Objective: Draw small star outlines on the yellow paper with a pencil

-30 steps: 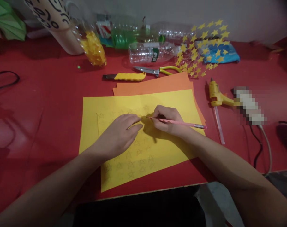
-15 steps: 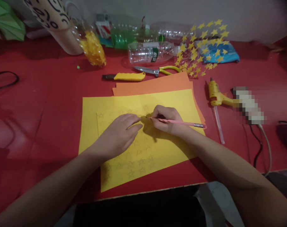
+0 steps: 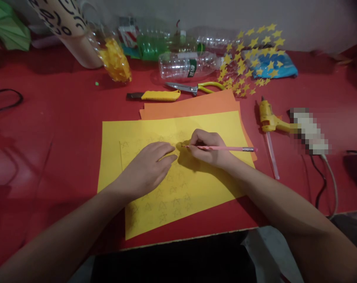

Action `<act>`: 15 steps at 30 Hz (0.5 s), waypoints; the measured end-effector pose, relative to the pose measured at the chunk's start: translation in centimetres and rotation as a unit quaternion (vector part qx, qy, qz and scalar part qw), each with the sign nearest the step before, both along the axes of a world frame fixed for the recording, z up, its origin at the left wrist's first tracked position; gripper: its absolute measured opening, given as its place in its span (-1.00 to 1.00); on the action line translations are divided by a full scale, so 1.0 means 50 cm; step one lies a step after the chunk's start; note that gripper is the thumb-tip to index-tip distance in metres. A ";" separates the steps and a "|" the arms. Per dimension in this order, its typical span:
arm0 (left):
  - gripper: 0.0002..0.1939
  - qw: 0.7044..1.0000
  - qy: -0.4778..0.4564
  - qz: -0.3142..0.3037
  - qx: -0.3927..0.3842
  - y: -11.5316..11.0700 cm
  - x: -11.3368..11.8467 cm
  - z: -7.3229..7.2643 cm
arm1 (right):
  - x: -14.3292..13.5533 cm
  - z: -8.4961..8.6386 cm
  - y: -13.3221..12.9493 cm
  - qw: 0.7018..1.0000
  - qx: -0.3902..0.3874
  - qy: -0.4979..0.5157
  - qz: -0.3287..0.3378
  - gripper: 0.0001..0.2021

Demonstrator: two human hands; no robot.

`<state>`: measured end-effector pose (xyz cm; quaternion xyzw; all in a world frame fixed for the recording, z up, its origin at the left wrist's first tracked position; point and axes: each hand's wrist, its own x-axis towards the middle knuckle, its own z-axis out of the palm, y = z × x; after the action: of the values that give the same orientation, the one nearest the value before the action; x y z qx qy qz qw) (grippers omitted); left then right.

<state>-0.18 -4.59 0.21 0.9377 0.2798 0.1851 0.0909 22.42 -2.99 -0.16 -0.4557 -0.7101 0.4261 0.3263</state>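
My right hand (image 3: 207, 146) grips a pink pencil (image 3: 229, 148), its tip at the surface of a yellow sheet of paper (image 3: 216, 122). The pencil's eraser end points right. Flat on the same sheet, to the left of the tip, rests my left hand (image 3: 150, 169) with its fingers stretched out; it holds nothing. Several small pencil-drawn stars (image 3: 162, 205) run in rows across the paper, some hidden under my left hand. Orange sheets (image 3: 193, 104) stick out from beneath the yellow one.
Behind the paper lie a yellow utility knife (image 3: 160, 95) and yellow-handled scissors (image 3: 185, 88). Clear bottles (image 3: 178, 67), a bottle of yellow pieces (image 3: 116, 61) and cut-out yellow stars (image 3: 240, 70) are along the wall. At right are a glue gun (image 3: 266, 116) and a power strip (image 3: 310, 131).
The pencil's eraser end has swung slightly away from me, so the pencil lies more level. My right hand has shifted very little. My left hand stays in place.
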 end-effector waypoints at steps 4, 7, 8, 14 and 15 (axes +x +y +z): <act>-0.70 1.000 -0.003 -0.004 -0.002 -0.001 0.000 0.000 | -0.002 -0.003 0.011 0.994 -0.047 0.065 -0.073 -0.85; -0.68 1.000 0.004 -0.003 -0.016 0.000 0.003 0.005 | -0.002 0.000 0.017 0.984 -0.097 0.120 -0.094 -0.86; -0.67 1.000 0.006 -0.001 -0.021 0.000 0.004 0.007 | -0.002 0.001 0.018 0.982 -0.101 0.133 -0.091 -0.85; -0.71 1.000 -0.004 -0.007 -0.010 0.000 0.004 0.004 | -0.002 0.003 0.016 0.986 -0.087 0.120 -0.071 -0.84; -0.73 1.000 -0.010 -0.007 -0.005 0.001 0.003 0.001 | -0.003 0.002 0.016 0.987 -0.086 0.119 -0.070 -0.84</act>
<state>-0.04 -4.54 0.27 0.9373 0.2730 0.1927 0.0993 22.25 -2.20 -0.05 -0.4763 -0.5934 0.5132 0.3971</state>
